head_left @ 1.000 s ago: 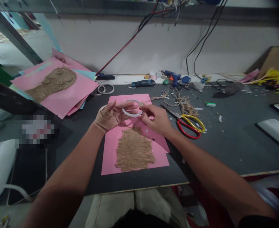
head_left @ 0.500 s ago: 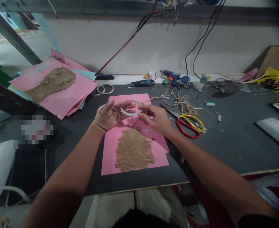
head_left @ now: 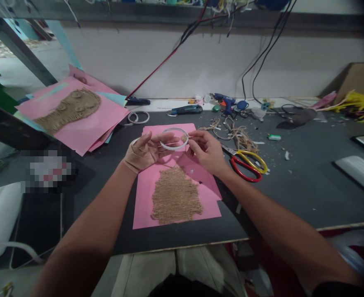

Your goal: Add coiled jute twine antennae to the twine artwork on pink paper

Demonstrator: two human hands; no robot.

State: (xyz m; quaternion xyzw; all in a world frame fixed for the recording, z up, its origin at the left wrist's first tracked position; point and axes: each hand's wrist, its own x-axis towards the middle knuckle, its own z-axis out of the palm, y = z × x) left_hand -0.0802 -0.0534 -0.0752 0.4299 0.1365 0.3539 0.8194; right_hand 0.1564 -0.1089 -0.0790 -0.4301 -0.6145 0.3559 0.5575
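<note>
A thin white ring (head_left: 173,147) is pinched at its right edge by the thumb and fingers of my right hand (head_left: 208,152). My left hand (head_left: 145,152), with tan tape or wrap around the palm and wrist, lies palm up with its fingers stretched behind the ring; whether they press on it I cannot tell. A small tan bit (head_left: 183,138), perhaps twine, shows at the ring's right side by my right fingertips. Beneath both hands is a pink sheet (head_left: 143,214) bearing a panel of brown twine rows (head_left: 176,196).
Scissors (head_left: 247,165) with red and yellow handles lie at the right, near tangled twine (head_left: 240,136). Behind are a utility knife (head_left: 185,109), a blue glue gun (head_left: 227,103) and more white rings (head_left: 138,117). Pink sheets with twine work (head_left: 73,107) are stacked at left.
The ring and both hands have shifted slightly right in the view, and the ring is tilted so its opening shows more. The tan bit beside my right fingertips now shows more clearly.
</note>
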